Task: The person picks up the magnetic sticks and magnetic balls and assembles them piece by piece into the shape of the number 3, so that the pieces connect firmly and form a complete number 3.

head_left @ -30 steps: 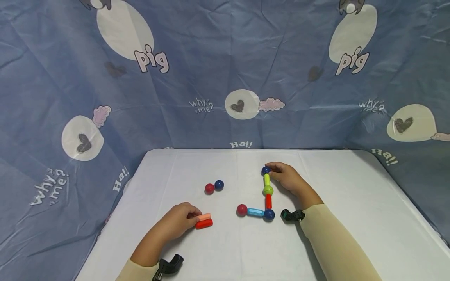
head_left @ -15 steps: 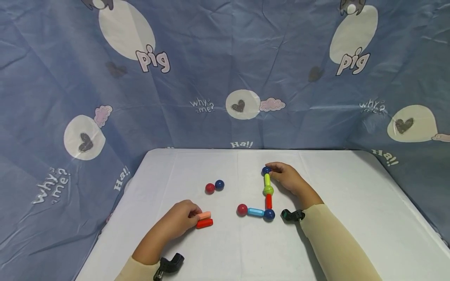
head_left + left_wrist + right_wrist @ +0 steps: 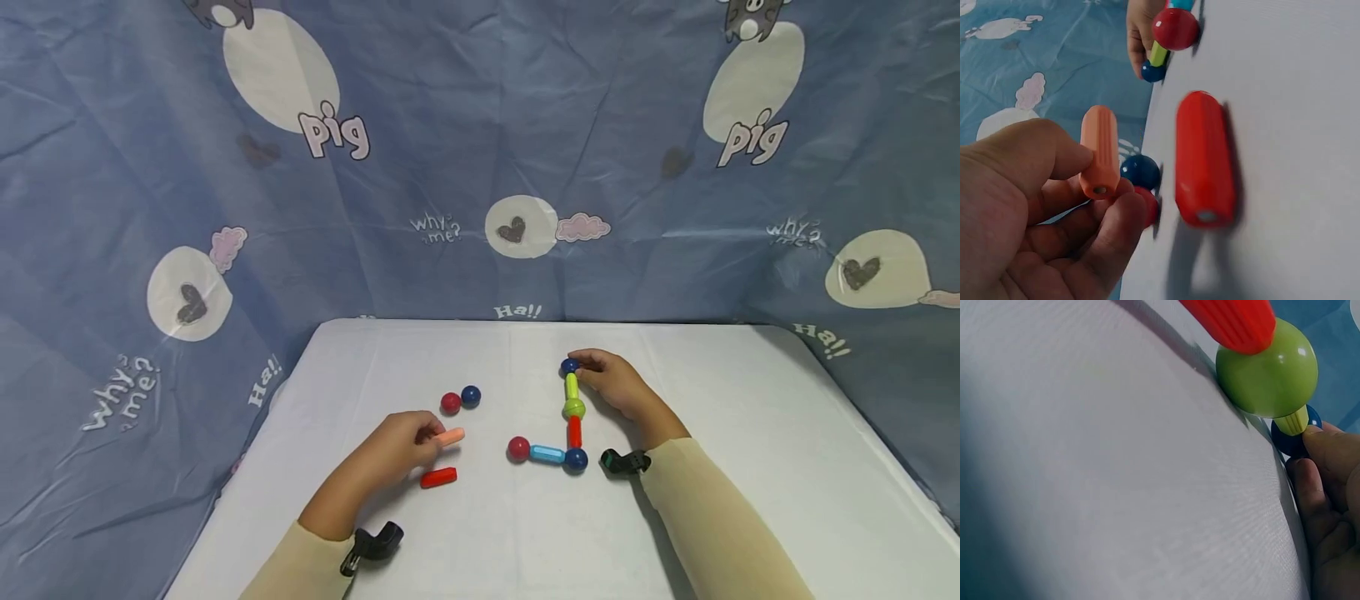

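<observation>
My left hand pinches an orange magnetic rod between thumb and fingers, raised off the table; a metal dot shows in its end in the left wrist view. Just below that hand a loose red rod lies on the cloth. My right hand grips a dark blue ball at the far end of an L-shaped chain. From it run a yellow-green rod, a green ball, a red rod, a corner blue ball, a light blue rod and a red ball.
A loose red ball and a blue ball sit side by side beyond the left hand. Everything lies on a white-covered table. Behind it hangs a blue printed curtain.
My left hand has lifted the orange rod away from the red rod, moving it forward and slightly right. The right hand keeps its hold on the blue ball.
</observation>
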The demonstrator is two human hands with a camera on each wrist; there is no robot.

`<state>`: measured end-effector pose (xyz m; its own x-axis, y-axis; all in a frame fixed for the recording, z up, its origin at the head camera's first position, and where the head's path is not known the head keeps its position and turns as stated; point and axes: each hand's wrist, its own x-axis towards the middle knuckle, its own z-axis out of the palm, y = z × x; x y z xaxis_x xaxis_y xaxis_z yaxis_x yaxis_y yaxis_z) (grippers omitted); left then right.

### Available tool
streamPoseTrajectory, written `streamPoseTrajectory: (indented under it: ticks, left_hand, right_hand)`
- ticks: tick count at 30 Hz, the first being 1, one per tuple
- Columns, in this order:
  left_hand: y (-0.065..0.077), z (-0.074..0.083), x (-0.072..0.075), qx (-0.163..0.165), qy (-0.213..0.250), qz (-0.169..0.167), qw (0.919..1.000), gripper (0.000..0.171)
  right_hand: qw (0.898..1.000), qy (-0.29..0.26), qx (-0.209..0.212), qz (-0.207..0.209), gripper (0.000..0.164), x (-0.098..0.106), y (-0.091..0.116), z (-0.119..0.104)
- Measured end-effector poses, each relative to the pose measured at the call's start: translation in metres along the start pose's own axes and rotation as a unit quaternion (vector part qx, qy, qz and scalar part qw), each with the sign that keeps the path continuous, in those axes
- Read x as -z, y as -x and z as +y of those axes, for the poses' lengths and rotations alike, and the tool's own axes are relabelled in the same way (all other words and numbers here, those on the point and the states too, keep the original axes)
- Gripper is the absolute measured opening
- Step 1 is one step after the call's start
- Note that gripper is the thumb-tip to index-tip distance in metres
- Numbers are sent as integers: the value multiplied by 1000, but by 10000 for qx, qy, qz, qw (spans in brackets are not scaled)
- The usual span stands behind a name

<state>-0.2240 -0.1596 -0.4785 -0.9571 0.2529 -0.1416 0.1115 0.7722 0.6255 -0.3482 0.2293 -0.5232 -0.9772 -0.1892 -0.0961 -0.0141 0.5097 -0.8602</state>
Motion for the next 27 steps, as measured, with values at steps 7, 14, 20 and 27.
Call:
streamPoseTrajectory:
  ticks: [7, 14, 20, 27]
  left_hand:
    - [-23, 17, -4, -301, 165, 129, 9993, 12]
    - [-49, 38, -5, -382, -43, 278, 9989, 14]
    - [-69, 53, -9, -302, -30, 371, 9988, 12]
    - [-91, 71, -16, -234, -58, 288, 9993, 14]
  right_hand:
    - [10000, 4, -12, 20, 36, -5, 0, 5]
    - [10000, -21, -10, 62, 37, -1, 0, -2]
    - [10000, -24, -24, 48, 37, -1, 1, -3]
    - [10000, -27, -10, 72, 37, 0, 0, -2]
